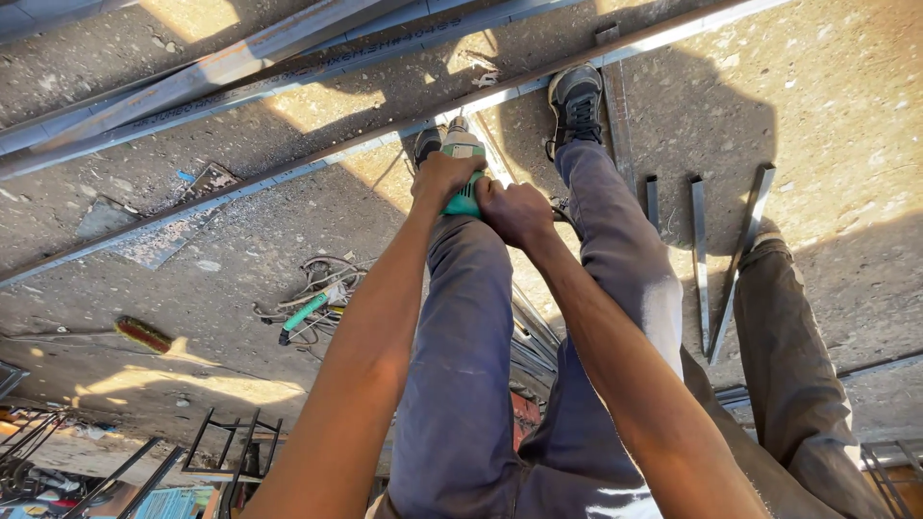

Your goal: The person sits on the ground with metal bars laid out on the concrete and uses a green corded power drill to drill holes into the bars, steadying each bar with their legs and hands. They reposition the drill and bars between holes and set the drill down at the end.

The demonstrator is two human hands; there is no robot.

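Looking down past my own grey trouser legs [461, 384], I see both forearms stretched out to a green power drill [462, 163] held low between my knees. My left hand [444, 178] is clenched round the drill's body from the left, and my right hand [516, 213] is wrapped round it from the right, so the two hands nearly touch and hide most of the tool. The drill's nose points at a long steel bar [317, 161] that crosses the concrete floor [846, 106] on a slant. My left shoe is mostly hidden behind the drill; my right shoe [576, 101] rests on the same bar just to the right. Another person's trouser leg [793, 356] stands at the right, beside three short metal strips [699, 259] lying on the floor. Farther left lie a green-handled tool [306, 312] in a tangle of wire and a small brush [143, 334]. Beyond the bar, more long steel sections [240, 72] lie side by side.
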